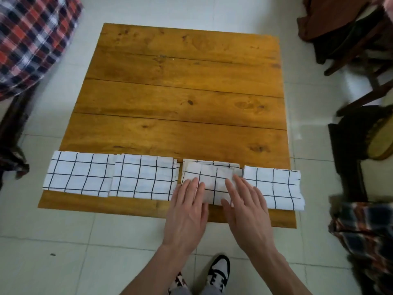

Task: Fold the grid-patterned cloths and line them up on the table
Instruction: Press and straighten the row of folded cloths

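A: Why are both hands on that 1 cloth?

B: I think they are flattening it. The left hand and the right hand lie side by side with fingers straight, palms down on the third cloth. Neither grips anything; they only press.

A: And where do the cloths sit?

B: 4 grid-patterned pieces run in a row along the near edge of the wooden table. The leftmost cloth and the second cloth touch or slightly overlap. The rightmost cloth lies just beside the pressed one and hangs a little past the table's right edge. A row like that suits lining them up.

A: Is the pressed one finished?

B: Hard to say. It looks smaller and its layers are uneven at the far edge; the hands cover its near part. How many folds each has, I cannot tell.

A: Anything else cut off?

B: Plaid fabric at the left and chairs at the right run out of view.
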A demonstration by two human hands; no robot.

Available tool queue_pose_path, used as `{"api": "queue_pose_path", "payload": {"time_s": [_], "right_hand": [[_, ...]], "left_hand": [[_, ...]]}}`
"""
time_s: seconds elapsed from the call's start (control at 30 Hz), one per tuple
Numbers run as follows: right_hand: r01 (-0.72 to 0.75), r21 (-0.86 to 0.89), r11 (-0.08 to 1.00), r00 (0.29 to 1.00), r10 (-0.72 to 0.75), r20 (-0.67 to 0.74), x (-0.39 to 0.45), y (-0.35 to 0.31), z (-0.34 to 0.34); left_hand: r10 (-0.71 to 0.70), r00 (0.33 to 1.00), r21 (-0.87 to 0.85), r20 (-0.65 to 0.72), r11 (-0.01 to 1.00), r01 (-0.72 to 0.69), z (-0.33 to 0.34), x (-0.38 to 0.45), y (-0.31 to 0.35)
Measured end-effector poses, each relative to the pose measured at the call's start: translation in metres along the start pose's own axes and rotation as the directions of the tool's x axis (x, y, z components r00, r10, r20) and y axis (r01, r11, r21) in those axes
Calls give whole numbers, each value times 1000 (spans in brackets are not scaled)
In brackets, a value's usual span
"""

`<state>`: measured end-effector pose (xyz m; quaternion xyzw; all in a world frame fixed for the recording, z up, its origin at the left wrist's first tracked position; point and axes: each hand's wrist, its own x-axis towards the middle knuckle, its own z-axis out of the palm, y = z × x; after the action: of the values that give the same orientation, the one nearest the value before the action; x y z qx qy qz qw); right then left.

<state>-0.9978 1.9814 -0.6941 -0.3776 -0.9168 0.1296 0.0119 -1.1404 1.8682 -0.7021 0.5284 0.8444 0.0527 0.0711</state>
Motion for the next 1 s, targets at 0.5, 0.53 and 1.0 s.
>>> {"api": "queue_pose_path", "payload": {"time_s": [0.5, 0.53, 1.0], "right_hand": [[122, -78, 989, 984, -111, 139, 0, 1, 26], [121, -78, 989, 985, -110, 135, 1, 1, 28], [80, -66, 995, 994, -75, 85, 3, -9, 31]], "left_hand": [[-41, 998, 38, 50, 999, 39, 17, -14, -4], [-42, 998, 35, 49, 999, 40, 17, -14, -4], [-11, 1000, -5, 23, 1000, 11, 18, -9, -13]]}}
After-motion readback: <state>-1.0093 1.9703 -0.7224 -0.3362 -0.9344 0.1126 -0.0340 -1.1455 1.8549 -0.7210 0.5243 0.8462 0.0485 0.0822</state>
